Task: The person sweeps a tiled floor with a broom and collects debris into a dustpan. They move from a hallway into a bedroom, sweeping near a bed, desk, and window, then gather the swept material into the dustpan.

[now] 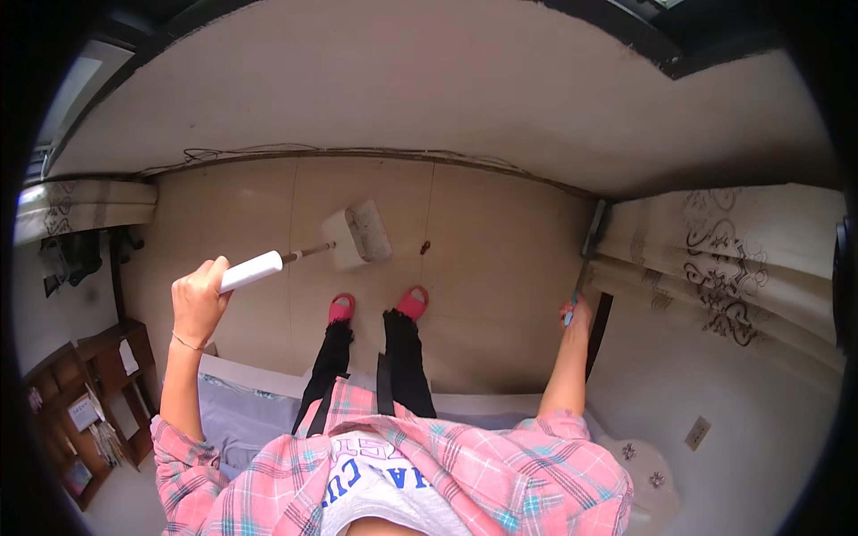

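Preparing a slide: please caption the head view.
Left hand grips a dustpan by its white handle; right hand holds a blue-ended stick.

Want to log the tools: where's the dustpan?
In the head view, the dustpan is on the floor, slightly left of centre, beyond the pink slippers; the left hand grips its handle.

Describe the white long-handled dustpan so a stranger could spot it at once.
On the beige tiled floor, look just beyond the pink open-toed slippers. There is the white long-handled dustpan, its pole running up to the person's left hand. Its broad white pan sets it apart from the tiny brown object to its right.
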A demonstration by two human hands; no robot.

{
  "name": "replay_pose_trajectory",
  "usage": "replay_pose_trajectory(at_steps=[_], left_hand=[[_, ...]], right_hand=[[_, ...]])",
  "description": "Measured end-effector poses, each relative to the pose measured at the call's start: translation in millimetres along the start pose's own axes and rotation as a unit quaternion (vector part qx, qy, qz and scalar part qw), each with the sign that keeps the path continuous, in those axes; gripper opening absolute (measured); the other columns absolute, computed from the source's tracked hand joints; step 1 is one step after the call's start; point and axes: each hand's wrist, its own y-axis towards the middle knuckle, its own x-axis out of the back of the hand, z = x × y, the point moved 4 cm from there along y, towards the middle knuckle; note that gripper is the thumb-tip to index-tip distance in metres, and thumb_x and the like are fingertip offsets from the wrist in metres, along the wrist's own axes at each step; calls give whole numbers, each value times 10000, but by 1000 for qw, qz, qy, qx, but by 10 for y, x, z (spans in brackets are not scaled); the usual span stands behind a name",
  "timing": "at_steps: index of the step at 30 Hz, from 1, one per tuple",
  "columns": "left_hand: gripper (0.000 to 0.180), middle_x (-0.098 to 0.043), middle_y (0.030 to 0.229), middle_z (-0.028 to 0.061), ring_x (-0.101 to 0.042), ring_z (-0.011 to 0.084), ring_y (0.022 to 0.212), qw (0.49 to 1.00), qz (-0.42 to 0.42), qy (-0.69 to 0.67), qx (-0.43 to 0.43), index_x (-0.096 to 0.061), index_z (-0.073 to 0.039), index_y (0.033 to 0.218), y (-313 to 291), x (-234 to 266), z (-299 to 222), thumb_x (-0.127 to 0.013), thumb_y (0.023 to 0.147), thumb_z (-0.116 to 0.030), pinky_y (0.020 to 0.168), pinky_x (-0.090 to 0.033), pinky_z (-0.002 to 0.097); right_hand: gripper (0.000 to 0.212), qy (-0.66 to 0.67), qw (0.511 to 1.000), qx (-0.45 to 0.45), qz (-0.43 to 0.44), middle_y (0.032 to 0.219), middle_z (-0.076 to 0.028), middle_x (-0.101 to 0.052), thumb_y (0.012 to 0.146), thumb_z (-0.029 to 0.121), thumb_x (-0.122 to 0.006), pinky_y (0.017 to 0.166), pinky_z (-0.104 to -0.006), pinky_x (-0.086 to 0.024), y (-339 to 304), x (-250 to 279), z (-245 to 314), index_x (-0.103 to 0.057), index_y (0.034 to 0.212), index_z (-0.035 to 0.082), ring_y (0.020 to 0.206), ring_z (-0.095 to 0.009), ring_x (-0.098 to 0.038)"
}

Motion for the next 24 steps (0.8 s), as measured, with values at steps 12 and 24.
replay_pose_trajectory(at_steps=[12,24], left_hand=[[142,-490,594,116,-507,312,558,997,-12,-32,74,-407,-53,672,34,132,-65,-547,644,-49,466,-399,370],[165,-505,594,117,-511,316,559,993,-9,-42,110,-411,-49,679,18,24,-56,-569,672,-95,471,-403,378]], right_hand=[[327,-48,998,-19,41,488,5,-357,843,239,-416,277,-170,-247,-1561,1233,332,-376,1166,271,331,-44,-295],[261,-63,995,-58,50,435,20,-362,824,301,-440,263,-158,-293,83,239,837,-390,645,118,339,-40,-356]])
